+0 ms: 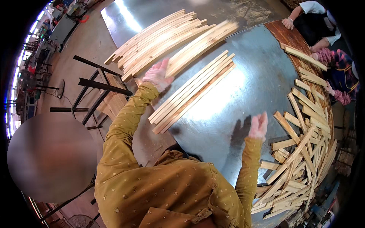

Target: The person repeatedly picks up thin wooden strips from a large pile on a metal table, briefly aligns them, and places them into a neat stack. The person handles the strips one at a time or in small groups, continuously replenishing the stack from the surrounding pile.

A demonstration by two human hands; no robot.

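Note:
My left hand (156, 76), in a pale glove, is at the near end of a bundle of light wooden strips (201, 48), fingers and thumb closed around that end. The bundle's far end is smeared by motion. To its left lies a row of similar strips (159, 40) side by side, their ends uneven. Closer to me is a smaller group of strips (194, 93), one with a darker brown face. My right hand (258, 126), also gloved, is held over the metal tabletop (213, 110) with fingers stretched out and nothing in it.
A heap of jumbled wooden strips (300, 159) covers the table's right side. Two people stand at the far right edge, a gloved hand (288, 23) resting on a brown board (281, 32). To the left stands a black metal frame (102, 87); machines (62, 32) lie beyond.

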